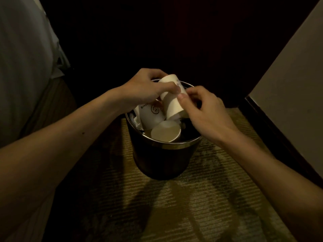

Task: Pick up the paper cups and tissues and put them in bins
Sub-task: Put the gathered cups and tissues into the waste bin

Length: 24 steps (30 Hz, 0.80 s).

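Paper cup (pixel 172 100) sits in my left hand's (pixel 145 89) curled fingers, right hand (pixel 204 110) pinching its edge, bin (pixel 166 146) just below the fingertips, so I'd loosen both grips together, down low.

A dim, hotel-like bedroom: white bedding (pixel 22 58), patterned carpet (pixel 174 206), small metal-rimmed bin (pixel 157 159).

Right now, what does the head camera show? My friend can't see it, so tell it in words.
A person's left grip and right grip hold a white paper cup just above a dark round bin standing on carpet. Inside the bin lie a smiley-face cup, a tipped cup and crumpled tissue.
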Each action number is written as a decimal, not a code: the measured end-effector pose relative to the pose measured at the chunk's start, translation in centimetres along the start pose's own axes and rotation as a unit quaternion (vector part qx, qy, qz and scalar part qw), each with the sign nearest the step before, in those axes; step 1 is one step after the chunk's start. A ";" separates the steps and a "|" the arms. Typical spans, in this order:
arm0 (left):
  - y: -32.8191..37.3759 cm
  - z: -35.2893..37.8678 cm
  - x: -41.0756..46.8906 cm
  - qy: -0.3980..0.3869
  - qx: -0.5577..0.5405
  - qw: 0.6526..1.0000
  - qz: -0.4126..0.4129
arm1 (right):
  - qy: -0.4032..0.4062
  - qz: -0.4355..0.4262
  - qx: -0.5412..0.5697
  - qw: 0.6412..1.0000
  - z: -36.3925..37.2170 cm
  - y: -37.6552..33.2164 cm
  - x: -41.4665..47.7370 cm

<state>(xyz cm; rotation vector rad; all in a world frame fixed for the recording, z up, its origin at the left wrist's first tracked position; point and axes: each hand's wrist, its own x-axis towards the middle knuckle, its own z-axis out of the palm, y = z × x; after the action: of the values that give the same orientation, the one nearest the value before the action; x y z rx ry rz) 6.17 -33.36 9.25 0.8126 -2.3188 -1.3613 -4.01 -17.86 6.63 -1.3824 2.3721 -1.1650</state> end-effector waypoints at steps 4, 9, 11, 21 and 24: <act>-1.1 1.3 -0.3 -0.017 0.245 0.966 0.083 | -0.006 -0.047 -0.193 0.980 0.5 1.2 -0.8; -1.4 2.8 -0.3 -0.013 0.304 0.940 0.154 | -0.008 -0.065 -0.191 0.980 0.2 2.1 -2.2; -0.8 2.4 -0.3 0.012 0.339 0.928 0.156 | 0.002 -0.061 -0.142 0.988 -0.7 1.8 -2.8; 16.1 13.8 -2.6 -0.177 0.303 0.832 0.430 | 0.133 0.130 -0.050 0.981 -14.0 5.0 -17.9; 23.6 21.0 -5.7 -0.264 0.286 0.748 0.538 | 0.161 0.210 -0.096 0.960 -20.2 5.2 -24.9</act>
<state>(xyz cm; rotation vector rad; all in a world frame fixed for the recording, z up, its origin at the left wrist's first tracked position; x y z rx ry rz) -7.93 -6.49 19.61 -0.9050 -2.8130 -0.3307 -3.38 14.32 11.05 -0.7039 2.8768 -1.1263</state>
